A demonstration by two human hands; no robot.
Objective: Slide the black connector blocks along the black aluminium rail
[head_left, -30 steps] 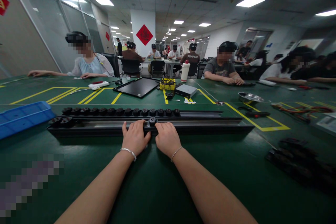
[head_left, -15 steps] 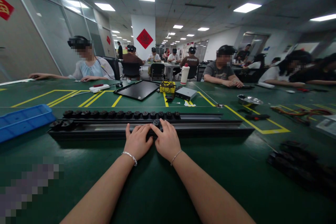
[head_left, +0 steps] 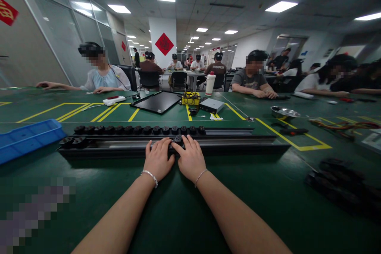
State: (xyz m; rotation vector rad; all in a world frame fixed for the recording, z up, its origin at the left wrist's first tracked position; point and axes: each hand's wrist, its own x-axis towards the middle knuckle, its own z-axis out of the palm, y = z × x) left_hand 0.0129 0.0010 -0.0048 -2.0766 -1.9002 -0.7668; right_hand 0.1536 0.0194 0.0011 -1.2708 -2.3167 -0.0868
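A small black socket-like module [head_left: 177,139] sits in the channel of the near long black rail [head_left: 238,147]. My left hand [head_left: 158,160] grips this rail just left of the module, fingers over the top and thumb at the front. On the other side, my right hand [head_left: 192,160] has its fingers around the module, the index reaching across its near side. Two similar black modules [head_left: 73,141] are at the rail's left end. Behind lies a second black rail [head_left: 230,131], with a row of black modules [head_left: 137,129] along most of it.
A blue plastic bin [head_left: 29,139] is at the left. Dark parts [head_left: 342,182] are piled at the right, with a metal bowl [head_left: 285,113] and a screwdriver-like tool [head_left: 293,131] farther back. Beyond the rails are a black panel [head_left: 157,101] and a grey box [head_left: 212,105]. People sit across the table.
The whole view has shifted slightly, so things appear a little farther right. Both hands keep nearly the same place at the module and rail.
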